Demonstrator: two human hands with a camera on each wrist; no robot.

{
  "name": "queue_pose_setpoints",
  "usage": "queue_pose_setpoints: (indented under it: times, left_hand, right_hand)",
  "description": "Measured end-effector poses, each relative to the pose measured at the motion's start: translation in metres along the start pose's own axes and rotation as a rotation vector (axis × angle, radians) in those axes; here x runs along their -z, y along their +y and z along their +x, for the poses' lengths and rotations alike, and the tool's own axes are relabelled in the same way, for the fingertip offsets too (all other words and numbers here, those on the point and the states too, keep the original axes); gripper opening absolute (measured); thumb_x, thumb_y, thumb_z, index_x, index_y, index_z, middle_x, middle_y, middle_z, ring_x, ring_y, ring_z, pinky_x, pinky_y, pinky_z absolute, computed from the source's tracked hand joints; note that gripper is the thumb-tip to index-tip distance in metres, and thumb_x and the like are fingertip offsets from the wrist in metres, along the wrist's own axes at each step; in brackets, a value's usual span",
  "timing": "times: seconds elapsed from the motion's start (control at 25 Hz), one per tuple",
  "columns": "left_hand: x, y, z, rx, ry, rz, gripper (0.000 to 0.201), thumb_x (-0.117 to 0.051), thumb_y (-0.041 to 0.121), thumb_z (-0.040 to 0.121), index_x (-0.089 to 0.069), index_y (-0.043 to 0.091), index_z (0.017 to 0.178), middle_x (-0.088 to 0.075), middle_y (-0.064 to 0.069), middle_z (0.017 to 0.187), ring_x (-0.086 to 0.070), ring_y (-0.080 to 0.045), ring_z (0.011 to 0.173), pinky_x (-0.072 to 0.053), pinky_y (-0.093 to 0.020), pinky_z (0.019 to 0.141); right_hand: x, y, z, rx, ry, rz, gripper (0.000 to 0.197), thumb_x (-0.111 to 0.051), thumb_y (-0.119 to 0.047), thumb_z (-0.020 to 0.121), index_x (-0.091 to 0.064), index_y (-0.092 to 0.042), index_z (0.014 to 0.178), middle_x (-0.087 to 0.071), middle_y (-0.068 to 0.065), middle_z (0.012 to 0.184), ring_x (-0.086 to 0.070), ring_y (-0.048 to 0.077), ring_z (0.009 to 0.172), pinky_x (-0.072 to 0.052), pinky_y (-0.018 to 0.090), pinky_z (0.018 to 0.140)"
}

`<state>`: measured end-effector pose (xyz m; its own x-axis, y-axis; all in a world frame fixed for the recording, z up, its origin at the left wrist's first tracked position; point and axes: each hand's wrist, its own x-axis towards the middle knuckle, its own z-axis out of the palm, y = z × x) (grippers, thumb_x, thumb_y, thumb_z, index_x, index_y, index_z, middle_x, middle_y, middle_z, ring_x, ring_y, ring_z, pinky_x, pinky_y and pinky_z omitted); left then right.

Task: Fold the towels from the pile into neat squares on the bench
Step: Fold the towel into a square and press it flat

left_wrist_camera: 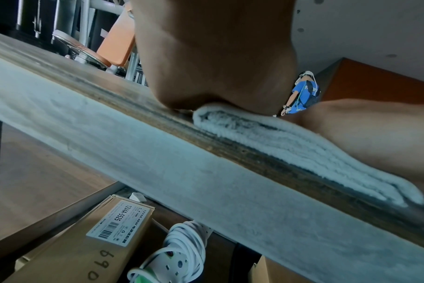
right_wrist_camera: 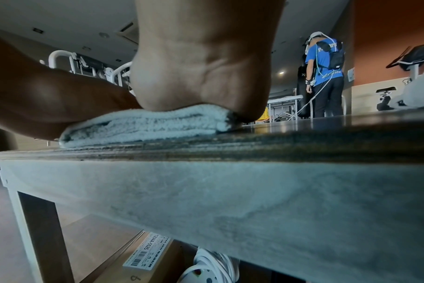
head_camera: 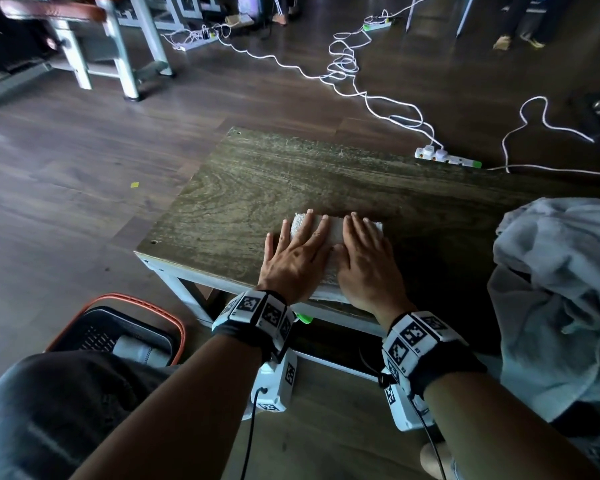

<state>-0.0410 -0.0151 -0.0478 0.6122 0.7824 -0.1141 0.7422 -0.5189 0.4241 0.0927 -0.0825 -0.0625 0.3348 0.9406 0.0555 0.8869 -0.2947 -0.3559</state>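
A folded white terry towel (head_camera: 329, 233) lies flat on the dark wood-grain bench (head_camera: 257, 181), close to its near edge and toward its left end; from the side it shows as several stacked layers with a rounded fold at one end. A loose pile of pale, crumpled towels (head_camera: 561, 292) sits at the right end of the bench, well apart from the folded one, its cloth bunched in irregular creases and hanging over the near edge.
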Motion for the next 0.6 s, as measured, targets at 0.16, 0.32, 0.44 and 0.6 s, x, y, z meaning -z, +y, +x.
queue_pose_setpoints:
  times: [0.16, 0.32, 0.44, 0.6]
  left_hand:
    - [0.001, -0.007, -0.003, -0.004, 0.041, 0.012, 0.053, -0.014, 0.052, 0.100, 0.004, 0.049, 0.149, 0.010, 0.016, 0.162, 0.005, -0.022, 0.151, -0.002, -0.051, 0.120]
    - [0.003, -0.013, -0.007, 0.007, 0.032, -0.035, 0.052, -0.014, 0.049, 0.102, 0.006, 0.048, 0.150, 0.010, 0.014, 0.162, 0.006, -0.016, 0.150, 0.001, -0.045, 0.122]
    - [0.002, -0.020, -0.006, 0.018, 0.051, -0.035, 0.053, -0.014, 0.046, 0.102, 0.006, 0.044, 0.151, 0.001, 0.007, 0.164, 0.003, -0.013, 0.150, 0.000, -0.041, 0.122]
    - [0.000, -0.028, -0.004, 0.027, 0.069, -0.104, 0.058, -0.019, 0.047, 0.101, 0.004, 0.035, 0.154, -0.002, 0.008, 0.164, 0.003, -0.014, 0.151, -0.001, -0.039, 0.122]
  right_hand:
    - [0.003, 0.002, -0.004, -0.046, -0.031, 0.057, 0.059, -0.018, -0.041, 0.105, -0.003, -0.021, 0.158, 0.004, -0.006, 0.166, 0.009, 0.014, 0.152, -0.004, 0.044, 0.123]
    - [0.003, 0.006, -0.005, -0.044, -0.033, 0.063, 0.059, -0.015, -0.043, 0.105, -0.002, -0.021, 0.158, 0.004, -0.006, 0.166, 0.010, 0.012, 0.152, -0.006, 0.044, 0.124]
    - [0.005, 0.008, -0.007, -0.055, -0.027, 0.098, 0.060, -0.016, -0.043, 0.105, 0.000, -0.019, 0.158, 0.012, -0.003, 0.165, 0.011, 0.013, 0.151, -0.006, 0.041, 0.124]
    - [0.011, 0.012, -0.017, -0.133, -0.019, 0.216, 0.073, -0.024, -0.050, 0.103, 0.007, -0.012, 0.156, 0.033, -0.002, 0.159, -0.004, 0.016, 0.152, -0.028, 0.035, 0.118]
